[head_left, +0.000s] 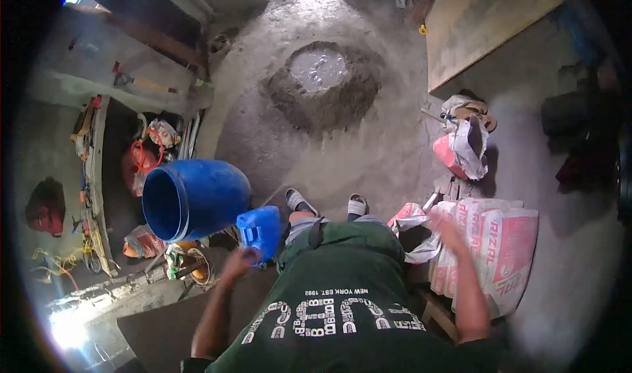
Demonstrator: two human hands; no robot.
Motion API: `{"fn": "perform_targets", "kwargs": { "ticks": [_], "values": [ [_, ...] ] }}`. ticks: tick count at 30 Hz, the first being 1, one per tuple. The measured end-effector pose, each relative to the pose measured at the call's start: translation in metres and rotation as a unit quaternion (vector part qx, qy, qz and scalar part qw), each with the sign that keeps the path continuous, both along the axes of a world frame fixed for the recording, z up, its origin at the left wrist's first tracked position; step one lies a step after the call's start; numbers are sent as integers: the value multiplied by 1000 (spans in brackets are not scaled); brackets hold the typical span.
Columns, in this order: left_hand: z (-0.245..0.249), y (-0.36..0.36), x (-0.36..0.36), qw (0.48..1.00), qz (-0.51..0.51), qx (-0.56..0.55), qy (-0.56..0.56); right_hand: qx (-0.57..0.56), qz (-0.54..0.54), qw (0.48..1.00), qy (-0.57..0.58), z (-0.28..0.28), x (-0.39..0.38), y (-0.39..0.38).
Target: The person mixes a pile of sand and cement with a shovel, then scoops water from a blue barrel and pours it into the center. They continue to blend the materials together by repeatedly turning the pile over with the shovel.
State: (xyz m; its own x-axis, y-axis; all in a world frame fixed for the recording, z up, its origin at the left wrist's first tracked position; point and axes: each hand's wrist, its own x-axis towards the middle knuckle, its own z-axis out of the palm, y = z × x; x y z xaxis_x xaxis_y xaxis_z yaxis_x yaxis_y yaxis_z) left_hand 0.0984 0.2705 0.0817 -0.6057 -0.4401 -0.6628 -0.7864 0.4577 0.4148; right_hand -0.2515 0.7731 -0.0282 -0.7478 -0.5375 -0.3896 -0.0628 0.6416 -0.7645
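The blue barrel (194, 202) shows only a dark inside. Over the cement sacks (500, 241) the right hand (447, 231) is a blur, and I cannot tell how its fingers stand. The left hand (238, 260) is closed around the blue jug (262, 228), just beside the barrel.

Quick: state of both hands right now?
Left hand: closed on the small blue plastic jug.
Right hand: blurred over the pink-and-white cement sacks; cannot tell.

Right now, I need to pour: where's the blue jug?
Head view, left of centre: the blue jug is in the left hand, beside the blue drum.
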Motion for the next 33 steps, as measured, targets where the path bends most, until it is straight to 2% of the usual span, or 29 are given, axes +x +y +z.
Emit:
{"fn": "perform_targets", "kwargs": {
  "ticks": [1, 2, 3, 4, 5, 7, 8, 10, 12, 13, 14, 15, 16, 20, 23, 25, 29, 30, 31, 33],
  "values": [
    [-37, 17, 29, 992, 1, 78, -99, 90, 118, 978, -144, -71, 41, 33],
    [-100, 32, 104, 989, 14, 128, -71, 240, 263, 924, -140, -67, 85, 40],
    [-70, 49, 84, 965, 150, 200, -75, 143, 246, 936, -209, -72, 123, 58],
    [-34, 69, 59, 917, 285, 268, -77, 169, 256, 911, -275, -53, 143, 53],
    [-25, 78, 55, 905, 304, 288, -75, 196, 268, 880, -341, -26, 164, 46],
    [-16, 89, 61, 899, 305, 306, -72, 88, 200, 875, -432, -137, 256, 114],
    [-15, 91, 64, 900, 301, 308, -73, 87, 203, 873, -435, -142, 256, 119],
    [-15, 91, 70, 901, 292, 309, -79, 1, 332, 903, -272, -146, 258, 122],
    [-13, 91, 74, 902, 286, 311, -83, -84, 438, 891, -91, -150, 261, 122],
    [-13, 90, 74, 903, 282, 311, -86, -122, 481, 868, 5, -146, 257, 116],
    [-13, 90, 75, 904, 280, 312, -88, -122, 477, 871, 6, -142, 255, 110],
    [-13, 89, 75, 904, 279, 313, -90, -15, 416, 905, -93, -119, 243, 93],
    [-13, 89, 75, 904, 276, 313, -92, 93, 344, 915, -192, -101, 233, 81],
    [-12, 89, 79, 905, 270, 315, -95, 69, 257, 951, -158, -34, 192, 41],
    [-9, 93, 84, 903, 267, 318, -106, 60, 197, 966, -157, -18, 190, 27],
    [-8, 97, 86, 900, 269, 323, -112, -62, 103, 986, -119, -25, 191, 21],
    [-7, 103, 91, 894, 276, 331, -120, -4, 98, 983, -158, 21, 166, 7],
    [-7, 104, 92, 894, 277, 332, -121, 7, 66, 980, -190, 35, 161, -1],
    [-7, 105, 92, 892, 280, 335, -122, 19, 34, 974, -221, 41, 158, -4],
    [-7, 107, 92, 889, 283, 338, -123, 8, 34, 974, -224, 33, 163, -5]
  ]
}}
